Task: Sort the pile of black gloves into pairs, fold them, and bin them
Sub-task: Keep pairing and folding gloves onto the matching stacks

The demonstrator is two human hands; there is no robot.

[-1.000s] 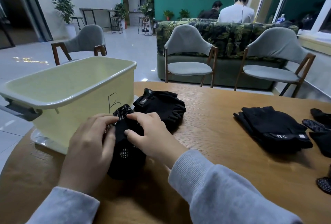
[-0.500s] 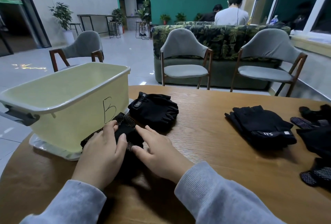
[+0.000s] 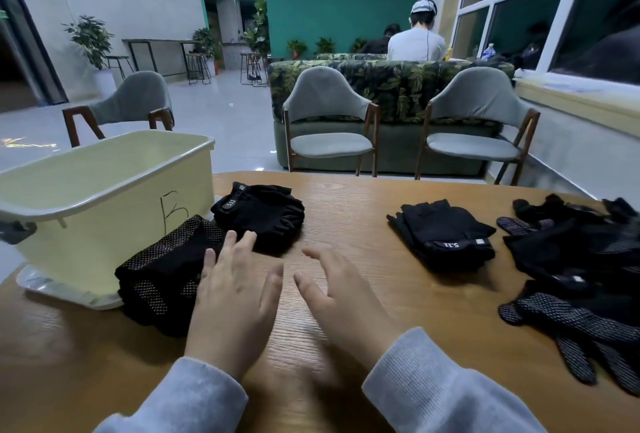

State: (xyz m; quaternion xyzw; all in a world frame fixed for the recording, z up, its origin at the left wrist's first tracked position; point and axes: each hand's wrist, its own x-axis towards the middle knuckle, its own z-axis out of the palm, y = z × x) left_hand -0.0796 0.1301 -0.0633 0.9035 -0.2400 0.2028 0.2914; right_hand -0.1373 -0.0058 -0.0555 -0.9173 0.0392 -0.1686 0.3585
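Observation:
A folded pair of dotted black gloves (image 3: 166,273) lies on the wooden table (image 3: 346,225), against the front of the pale yellow bin (image 3: 104,204) marked "B". My left hand (image 3: 232,297) hovers just right of that pair with fingers spread, holding nothing. To its right, my right hand (image 3: 343,297) is open over bare table. Behind my hands lies a second folded pair (image 3: 263,214). A third folded pair with a white label (image 3: 446,235) sits at mid right. A loose pile of black gloves (image 3: 581,266) fills the right edge.
The bin stands on its lid (image 3: 52,289) at the table's left edge. Grey chairs (image 3: 329,128) and a leaf-patterned sofa (image 3: 398,86) stand beyond the far edge. Two people sit behind the sofa, backs turned.
Both hands have let go of the dotted pair and moved right, fingers spreading. The folded pair now lies by itself against the bin. The view has swung right, showing more of the pile.

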